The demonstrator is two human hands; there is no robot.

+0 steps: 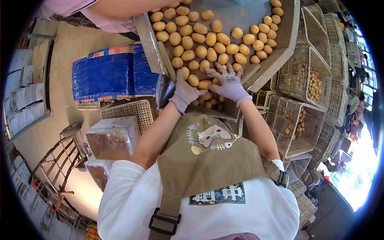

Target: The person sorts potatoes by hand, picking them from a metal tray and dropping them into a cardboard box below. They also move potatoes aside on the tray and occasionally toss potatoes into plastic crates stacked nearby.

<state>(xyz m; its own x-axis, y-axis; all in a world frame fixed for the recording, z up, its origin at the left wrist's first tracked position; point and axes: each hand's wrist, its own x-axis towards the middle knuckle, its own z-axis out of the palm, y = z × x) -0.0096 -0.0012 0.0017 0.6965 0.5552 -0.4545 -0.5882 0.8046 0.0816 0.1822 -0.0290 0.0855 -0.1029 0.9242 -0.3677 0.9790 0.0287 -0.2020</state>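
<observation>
The desk point(251, 15), a grey tray with raised sides narrowing to a gap at the near end, carries many loose potatoes point(211, 39), thickest at its middle and left, with one line along the right wall. A brown apron point(216, 160) on the person hides part of what lies below the gap. On the right stand stacked pale crates; the upper open crate point(294, 66) holds a heap of potatoes, and so does the lower crate point(313, 132). To the left lie a blue-wrapped pack point(103, 76), a rusty cart point(60, 162), a clear-wrapped carton point(114, 138) and a woven-sided basket point(141, 109). Another person's arm point(120, 8), beside a pink sleeve point(86, 5), crosses the desk's far left corner. Under the gap, a box point(224, 113) has potatoes in it, partly covered by the hands. Both hands wear pale gloves. The left hand point(187, 94) is at the left of the gap, its fingers extended and its thumb well apart, alongside potatoes without closing on any. The right hand point(229, 83) has its fingers spread wide over the potatoes at the gap, fingertips touching several and gripping none.
</observation>
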